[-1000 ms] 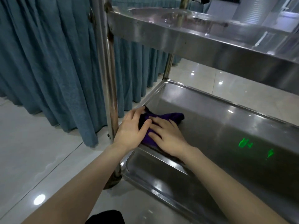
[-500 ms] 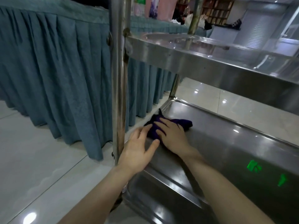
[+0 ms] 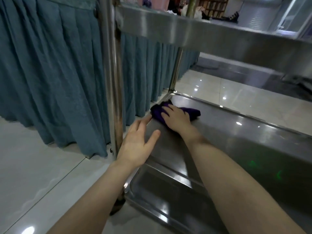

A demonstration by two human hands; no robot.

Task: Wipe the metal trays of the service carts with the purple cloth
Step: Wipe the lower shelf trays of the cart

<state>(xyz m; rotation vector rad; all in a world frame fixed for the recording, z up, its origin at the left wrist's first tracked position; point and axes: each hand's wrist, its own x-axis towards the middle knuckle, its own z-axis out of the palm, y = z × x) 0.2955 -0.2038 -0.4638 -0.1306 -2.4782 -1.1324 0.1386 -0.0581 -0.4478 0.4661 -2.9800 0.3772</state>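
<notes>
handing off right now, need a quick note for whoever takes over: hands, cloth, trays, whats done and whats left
Right hand: flat on the purple cloth, pressing it into the far left corner of the lower tray.
Left hand: open, holding nothing, over that tray's left edge beside the cart post.
Done: wiping is at the far corner; how much is already clean cannot be told.
Left: likely the rest of the lower tray; upper tray unclear.

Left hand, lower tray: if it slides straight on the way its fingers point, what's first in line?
Most likely the purple cloth, at its near-left edge, with the right hand pressing on top. The left hand looks nearly there, though depth is unclear.
</notes>
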